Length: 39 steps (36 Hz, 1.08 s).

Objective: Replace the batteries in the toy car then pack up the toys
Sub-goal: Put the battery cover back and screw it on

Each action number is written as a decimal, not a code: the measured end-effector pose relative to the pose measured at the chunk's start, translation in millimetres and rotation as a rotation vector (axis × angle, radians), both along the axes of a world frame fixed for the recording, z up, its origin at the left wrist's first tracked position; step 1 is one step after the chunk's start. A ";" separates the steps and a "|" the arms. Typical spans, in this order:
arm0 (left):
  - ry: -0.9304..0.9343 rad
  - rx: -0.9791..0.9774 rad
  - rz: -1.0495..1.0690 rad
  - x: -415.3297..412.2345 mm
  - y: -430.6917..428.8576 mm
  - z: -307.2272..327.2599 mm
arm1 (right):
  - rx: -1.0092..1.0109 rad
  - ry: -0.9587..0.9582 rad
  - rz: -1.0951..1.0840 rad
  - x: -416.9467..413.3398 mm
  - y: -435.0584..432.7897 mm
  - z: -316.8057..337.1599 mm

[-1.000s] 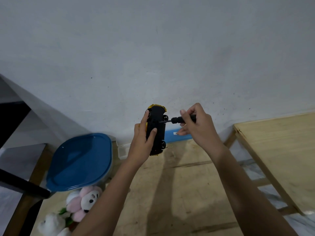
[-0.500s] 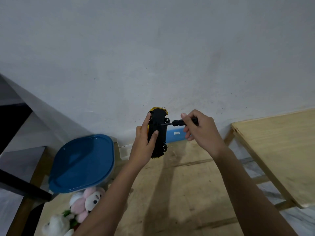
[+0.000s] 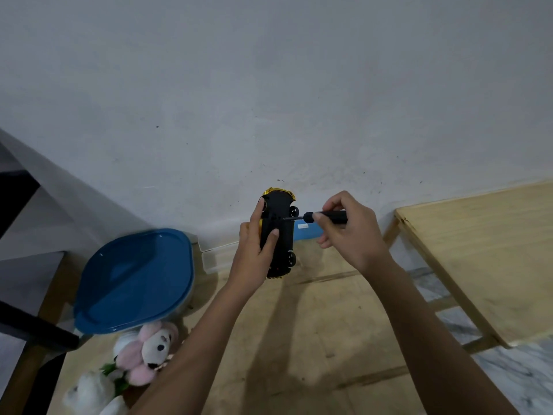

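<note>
Here, above plywood (image 3: 314, 339) by a wall (image 3: 269, 100), left fingers (image 3: 256, 214) grip car (image 3: 281, 223), right fingers (image 3: 335, 202) screwdriver (image 3: 336, 215).

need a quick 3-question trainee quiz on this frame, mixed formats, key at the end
1. True or false: the toy car lies on the table.
2. The right hand holds: A) a battery B) a screwdriver C) a spoon.
3. Fill in: the plush toys lie beside a ___ lid.

Key: 1 false, the left hand holds it up off the table. 2 B. 3 blue.
</note>
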<state>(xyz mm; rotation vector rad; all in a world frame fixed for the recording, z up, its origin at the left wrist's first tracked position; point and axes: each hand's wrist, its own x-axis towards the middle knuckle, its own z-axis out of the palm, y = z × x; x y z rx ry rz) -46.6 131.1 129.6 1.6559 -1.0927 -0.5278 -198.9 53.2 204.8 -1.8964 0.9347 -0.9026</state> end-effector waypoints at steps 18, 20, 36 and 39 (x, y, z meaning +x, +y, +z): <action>-0.009 0.030 0.027 -36.6 -23.4 8.8 | 0.206 -0.095 -0.036 -28.1 -34.2 17.1; -0.004 0.025 0.033 -43.8 -29.4 10.3 | 0.275 -0.107 -0.024 -34.0 -41.5 19.2; -0.026 0.015 0.106 -90.4 -81.4 4.6 | 0.162 -0.020 0.127 -83.2 -102.4 17.0; -0.017 0.016 0.122 -98.6 -88.9 0.8 | 0.000 0.105 0.176 -93.0 -115.7 12.0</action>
